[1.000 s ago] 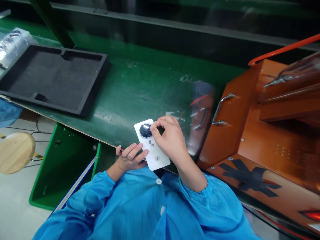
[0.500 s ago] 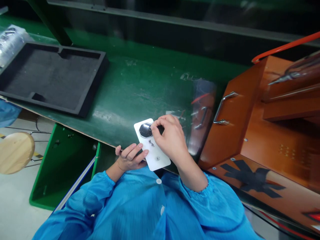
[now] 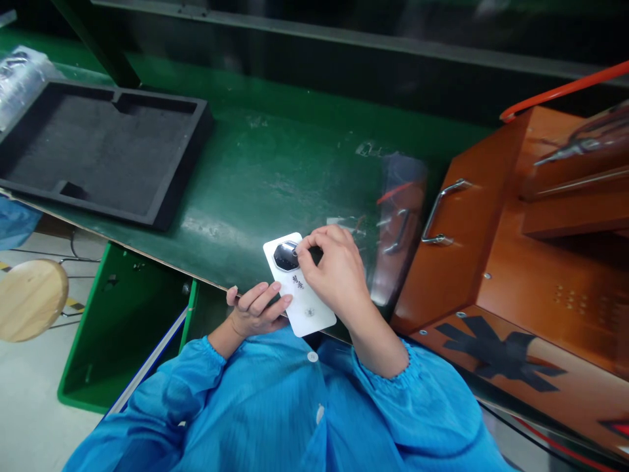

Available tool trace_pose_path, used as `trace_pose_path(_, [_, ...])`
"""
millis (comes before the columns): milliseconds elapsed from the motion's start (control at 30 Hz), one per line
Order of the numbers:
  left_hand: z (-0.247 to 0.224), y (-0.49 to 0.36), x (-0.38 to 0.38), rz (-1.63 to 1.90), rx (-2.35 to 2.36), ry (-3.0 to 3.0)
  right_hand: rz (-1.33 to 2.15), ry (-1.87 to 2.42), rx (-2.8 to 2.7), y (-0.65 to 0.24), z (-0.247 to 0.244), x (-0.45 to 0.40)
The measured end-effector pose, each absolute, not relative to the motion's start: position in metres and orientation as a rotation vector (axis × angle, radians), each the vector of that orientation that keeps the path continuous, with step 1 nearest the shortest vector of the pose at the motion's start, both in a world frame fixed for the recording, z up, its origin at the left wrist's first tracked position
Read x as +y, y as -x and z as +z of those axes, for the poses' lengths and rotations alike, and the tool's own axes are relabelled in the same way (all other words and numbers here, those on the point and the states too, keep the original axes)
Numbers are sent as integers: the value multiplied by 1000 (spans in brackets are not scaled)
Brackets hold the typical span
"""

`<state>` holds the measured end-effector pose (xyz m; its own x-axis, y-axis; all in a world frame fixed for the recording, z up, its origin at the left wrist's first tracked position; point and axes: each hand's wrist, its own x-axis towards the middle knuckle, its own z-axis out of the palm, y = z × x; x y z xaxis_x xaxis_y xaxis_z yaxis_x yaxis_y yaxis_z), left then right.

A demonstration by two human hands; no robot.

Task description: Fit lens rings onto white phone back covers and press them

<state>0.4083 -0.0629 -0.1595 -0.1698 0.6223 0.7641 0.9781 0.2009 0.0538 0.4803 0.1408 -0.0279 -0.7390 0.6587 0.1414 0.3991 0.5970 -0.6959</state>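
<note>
A white phone back cover, or a phone lying back side up, is tilted over the front edge of the green bench. It carries a dark octagonal camera plate near its upper end and small dark printed marks below. My left hand grips its left edge, thumb on top, other fingers partly beneath. My right hand is closed in a pinch, thumb and forefinger together at the right side of the camera plate. Whatever lies between those fingertips is too small or hidden to make out.
A black foam tray lies at the left, with plastic-wrapped items behind it. An orange machine with a metal handle stands at the right. Below the bench are a green bin and a wooden stool.
Both hands and the white phone piece stay almost still. The view has shifted very slightly, so the orange machine appears a little further right.
</note>
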Motion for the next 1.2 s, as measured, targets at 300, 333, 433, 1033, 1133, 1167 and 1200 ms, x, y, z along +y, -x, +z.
trace_pose_path(300, [-156,-408,-62,-817,-1877,1517,933,870,-2425,-480,-28,140])
trace_pose_path(333, [-155,-408,-61,-821,-1862,1510,928,868,-2420,-480,-29,140])
trace_pose_path(433, [-150,-408,-57,-802,-1830,1485,911,865,-2412,-480,-30,140])
trace_pose_path(1033, [-142,-407,-57,-777,-1835,1511,671,758,-2288,-496,-24,142])
trace_pose_path(1133, [-142,-406,-58,-797,-1838,1513,473,676,-2338,-513,-12,132])
trace_pose_path(1167, [-142,-406,-59,-797,-1840,1513,433,644,-2374,-521,-9,126])
trace_pose_path(1200, [-143,-406,-59,-792,-1844,1514,419,611,-2414,-529,-7,121])
